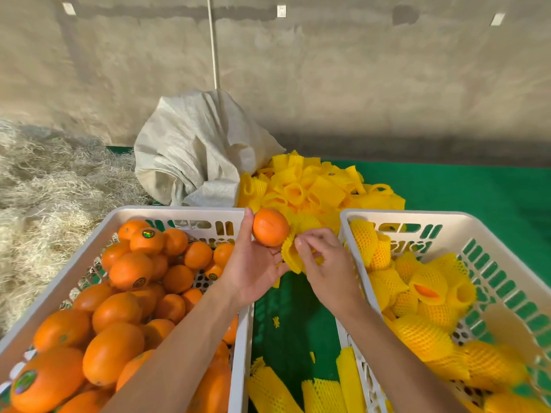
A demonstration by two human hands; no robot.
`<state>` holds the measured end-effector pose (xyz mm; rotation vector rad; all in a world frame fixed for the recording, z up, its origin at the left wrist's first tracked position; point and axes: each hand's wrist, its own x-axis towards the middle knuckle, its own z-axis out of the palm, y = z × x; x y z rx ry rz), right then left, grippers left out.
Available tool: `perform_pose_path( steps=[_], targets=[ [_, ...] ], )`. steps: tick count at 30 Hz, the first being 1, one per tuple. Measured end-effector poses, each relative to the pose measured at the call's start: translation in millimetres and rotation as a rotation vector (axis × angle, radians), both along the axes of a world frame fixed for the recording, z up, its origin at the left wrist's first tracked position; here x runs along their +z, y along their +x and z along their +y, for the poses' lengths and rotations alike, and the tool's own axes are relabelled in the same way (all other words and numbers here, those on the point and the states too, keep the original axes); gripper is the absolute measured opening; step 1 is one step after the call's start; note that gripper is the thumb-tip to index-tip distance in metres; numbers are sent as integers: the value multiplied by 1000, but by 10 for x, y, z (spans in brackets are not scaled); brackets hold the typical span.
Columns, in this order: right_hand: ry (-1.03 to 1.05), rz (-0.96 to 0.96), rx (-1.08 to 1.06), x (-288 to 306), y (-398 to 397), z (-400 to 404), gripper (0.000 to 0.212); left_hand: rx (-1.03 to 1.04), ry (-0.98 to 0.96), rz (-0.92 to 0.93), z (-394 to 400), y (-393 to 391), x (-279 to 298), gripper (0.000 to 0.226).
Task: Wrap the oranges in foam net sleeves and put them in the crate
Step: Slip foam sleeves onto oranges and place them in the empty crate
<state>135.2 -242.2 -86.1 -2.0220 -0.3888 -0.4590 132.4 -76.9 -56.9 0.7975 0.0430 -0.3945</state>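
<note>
My left hand (253, 263) holds a bare orange (269, 226) between thumb and fingers, above the gap between two white crates. Just right of it, my right hand (325, 260) pinches a yellow foam net sleeve (290, 254) at its rim, and the sleeve touches the orange's lower right side. The left crate (179, 211) is full of bare oranges (119, 308), some with stickers. The right crate (402, 216) holds several oranges wrapped in yellow sleeves (417, 323).
A heap of loose yellow sleeves (313, 186) lies behind the crates on the green mat (462, 186). More sleeves (298, 389) lie on the mat between the crates. A white woven sack (193, 150) stands at the back, straw (44, 189) at the left, a concrete wall behind.
</note>
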Motion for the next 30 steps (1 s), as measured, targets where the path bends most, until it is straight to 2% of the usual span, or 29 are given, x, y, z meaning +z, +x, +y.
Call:
perform_pose_path(
  steps=[3,5,12,16,18,20,24,27,30],
  targets=[
    [-173,12,13,24,-21,-5,55,14,18,6,15,30,-46,94],
    [-187,60,30,11,-19,12,62,10,6,7,20,39,-57,93],
    [38,155,96,-5,43,-43,32,16,17,55,54,59,-91,97],
    [145,204,178,6,66,-54,34,15,-15,78,87,58,-90,97],
    [88,198,171,15,47,-77,34,7,-22,83,79,50,-80,95],
    [-54,137,116,20,1,-74,31,1,-12,60,61,42,-73,92],
    [-350,114,-112,66,-108,29,31,-67,114,-6,-3,-2,-44,86],
    [-402,143,-206,118,-125,7,30,-158,158,-56,-69,-66,-7,89],
    [-350,195,-247,145,-127,-34,20,-179,185,-68,-100,-103,27,101]
  ],
)
